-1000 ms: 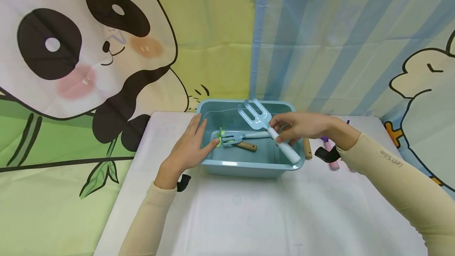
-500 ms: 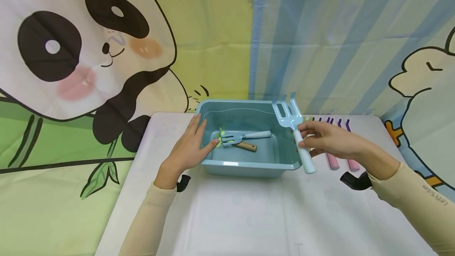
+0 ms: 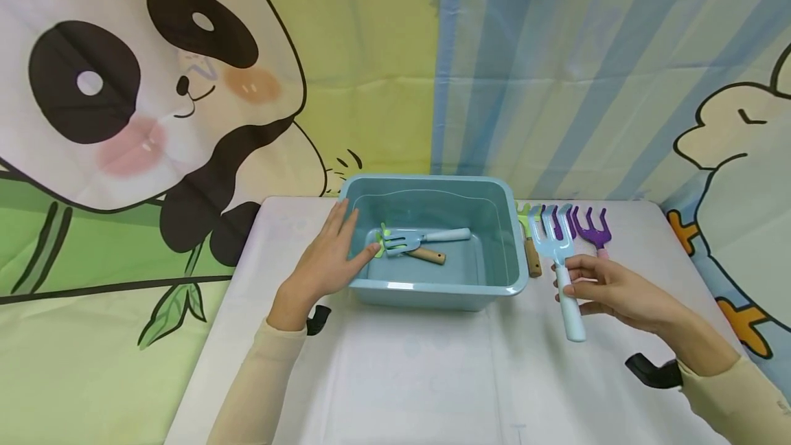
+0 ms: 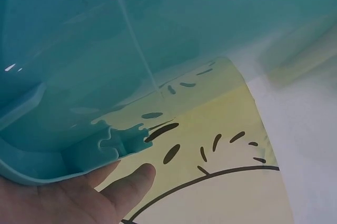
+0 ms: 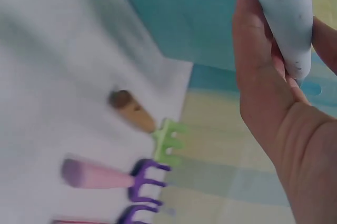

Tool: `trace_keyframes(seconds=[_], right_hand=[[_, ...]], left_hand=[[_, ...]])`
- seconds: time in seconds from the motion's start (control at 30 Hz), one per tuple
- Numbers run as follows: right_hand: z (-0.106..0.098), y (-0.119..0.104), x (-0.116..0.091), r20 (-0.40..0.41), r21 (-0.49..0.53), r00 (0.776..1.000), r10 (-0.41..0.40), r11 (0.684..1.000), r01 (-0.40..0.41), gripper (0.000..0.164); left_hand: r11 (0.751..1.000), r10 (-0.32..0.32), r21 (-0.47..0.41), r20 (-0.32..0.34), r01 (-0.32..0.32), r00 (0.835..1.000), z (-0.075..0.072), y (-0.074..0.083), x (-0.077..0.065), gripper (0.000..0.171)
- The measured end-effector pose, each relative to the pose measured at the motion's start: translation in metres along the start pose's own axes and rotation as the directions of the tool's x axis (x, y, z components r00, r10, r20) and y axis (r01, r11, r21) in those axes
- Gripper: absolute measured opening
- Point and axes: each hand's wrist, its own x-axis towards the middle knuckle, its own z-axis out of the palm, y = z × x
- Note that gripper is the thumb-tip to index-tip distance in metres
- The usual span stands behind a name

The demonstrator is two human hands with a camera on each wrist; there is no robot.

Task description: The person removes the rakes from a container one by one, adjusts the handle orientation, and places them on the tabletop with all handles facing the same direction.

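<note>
My right hand pinches the pale handle of a light blue hand fork, tines up, in front of the tools right of the basin. In the right wrist view, that fork's handle sits between thumb and fingers. My left hand rests with straight fingers on the left rim of a blue-green plastic basin; in the left wrist view its fingers lie along that rim. Inside the basin, another light blue hand fork lies across a green tool with a wooden handle.
On the white table, right of the basin, lie a green hand fork with a wooden handle and purple hand forks with pink handles, partly hidden by my right hand and its fork. A printed curtain hangs behind the table.
My right hand has carried its light blue fork from above the basin out over the right rim, rightward and nearer to me. My left hand stays on the basin.
</note>
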Motion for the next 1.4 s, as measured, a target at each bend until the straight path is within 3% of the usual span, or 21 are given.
trace_keyframes(seconds=[0.33,0.5,0.83,1.1,1.4], right_hand=[[0.022,0.078,0.0,-0.054,0.144,0.989,0.136,0.981,-0.127,0.054],[0.032,0.102,0.0,-0.067,0.176,0.985,0.161,0.973,-0.147,0.056],[0.037,0.121,0.001,-0.04,0.208,0.981,0.192,0.961,-0.18,0.055],[0.04,0.123,0.003,-0.04,0.229,0.972,0.233,0.949,-0.218,0.065],[0.04,0.119,0.004,-0.04,0.197,0.97,0.241,0.953,-0.229,0.066]], left_hand=[[1.0,-0.011,-0.004,-0.002,0.011,1.0,0.0,-0.001,-0.001,0.095],[1.0,-0.015,-0.005,-0.006,0.015,1.0,0.0,-0.001,-0.002,0.096],[1.0,-0.014,-0.002,-0.003,0.014,1.0,0.0,0.0,-0.001,0.097],[1.0,-0.012,-0.009,-0.007,0.012,1.0,0.001,0.0,-0.001,0.096],[1.0,-0.013,-0.008,0.001,0.013,1.0,0.001,-0.001,-0.001,0.096]])
